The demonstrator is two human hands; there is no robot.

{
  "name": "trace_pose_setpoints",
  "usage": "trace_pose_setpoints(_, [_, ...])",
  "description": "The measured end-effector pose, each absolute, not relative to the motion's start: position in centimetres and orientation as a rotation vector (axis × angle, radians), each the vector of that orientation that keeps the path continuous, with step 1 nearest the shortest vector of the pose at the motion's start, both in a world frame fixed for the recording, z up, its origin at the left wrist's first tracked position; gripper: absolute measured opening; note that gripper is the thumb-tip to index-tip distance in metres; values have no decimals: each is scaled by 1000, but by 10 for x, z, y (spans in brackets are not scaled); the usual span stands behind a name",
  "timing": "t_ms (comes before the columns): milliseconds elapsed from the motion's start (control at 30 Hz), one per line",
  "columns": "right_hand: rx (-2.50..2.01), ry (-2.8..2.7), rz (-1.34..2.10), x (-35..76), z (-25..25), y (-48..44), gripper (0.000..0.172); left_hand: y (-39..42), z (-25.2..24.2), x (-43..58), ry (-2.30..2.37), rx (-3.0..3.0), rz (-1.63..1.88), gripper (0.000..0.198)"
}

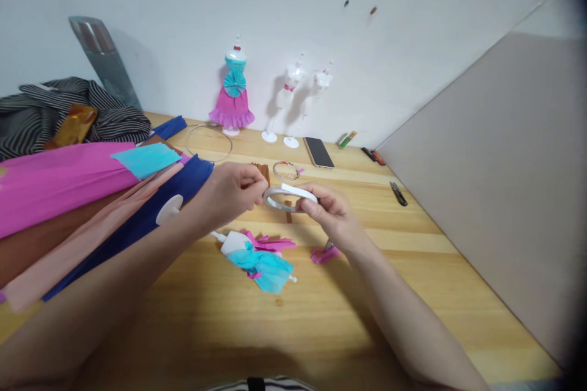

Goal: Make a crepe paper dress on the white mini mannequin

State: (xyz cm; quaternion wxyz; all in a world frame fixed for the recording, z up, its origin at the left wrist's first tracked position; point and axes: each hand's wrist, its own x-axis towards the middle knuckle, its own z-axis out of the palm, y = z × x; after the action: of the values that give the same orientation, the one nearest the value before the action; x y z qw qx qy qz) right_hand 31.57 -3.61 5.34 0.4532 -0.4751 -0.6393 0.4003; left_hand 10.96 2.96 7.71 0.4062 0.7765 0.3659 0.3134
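My right hand (328, 212) grips a white roll of tape (288, 194) above the wooden table (413, 281). My left hand (233, 186) is closed, pinching at the roll's left edge, with a bit of brown paper (262, 171) behind its fingers. Below the hands a small white mannequin dressed in cyan and magenta crepe paper (259, 256) lies on its side. A magenta paper scrap (324, 253) lies just under my right wrist.
Folded crepe paper sheets in magenta (55, 180), blue (151, 214), pink and brown lie at the left. Three mannequins stand at the wall, one in a pink and teal dress (233, 95). A phone (318, 152), wire ring (208, 142), snips (398, 193) and striped cloth (50, 110) lie around.
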Motion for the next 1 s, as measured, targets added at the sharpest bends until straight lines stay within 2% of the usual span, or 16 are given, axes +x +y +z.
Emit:
trace_pose_setpoints(133, [-1148,-1541,1016,317,54,-36,31,35,70,109,787,1905,916,21])
trace_pose_setpoints(433, [-1219,-1652,876,312,58,-41,35,25,74,110,707,2037,939,17])
trace_pose_setpoints(700, [-1203,-1784,775,311,59,-43,24,25,77,109,806,1966,796,16])
trace_pose_setpoints(900, [-1173,-1719,794,311,55,-41,25,24,77,110,689,1565,556,13])
trace_pose_setpoints(1000, [-1175,-1728,753,312,52,-39,28,21,78,112,628,1419,559,12])
